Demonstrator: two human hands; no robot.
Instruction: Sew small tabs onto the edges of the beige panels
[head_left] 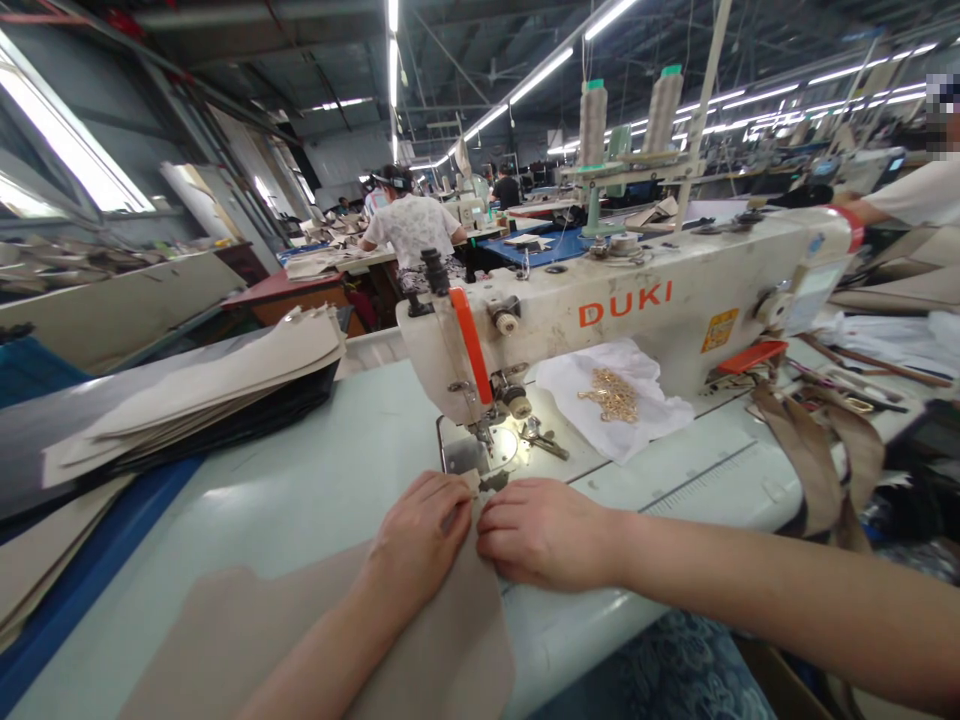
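A large beige material panel (457, 640) lies across the near side of the sewing table, with its narrow upper end just in front of the presser foot (486, 437). My left hand (424, 525) is closed on the panel's upper edge, thumb and fingers pinching it. Close by on the right, my right hand (544, 530) has its fingers curled over the same end. A small light tab (472, 480) shows between the hands; what it belongs to is unclear. Directly beyond stands the white sewing machine (555, 310), its needle area lit.
Gold-coloured metal pieces (615, 395) rest on a white plastic bag (562, 375) under the machine arm. Stacked beige panels (217, 385) lie left. Brown straps (817, 450) hang at right. Thread cones (592, 125) stand behind; a co-worker (412, 225) sits farther back.
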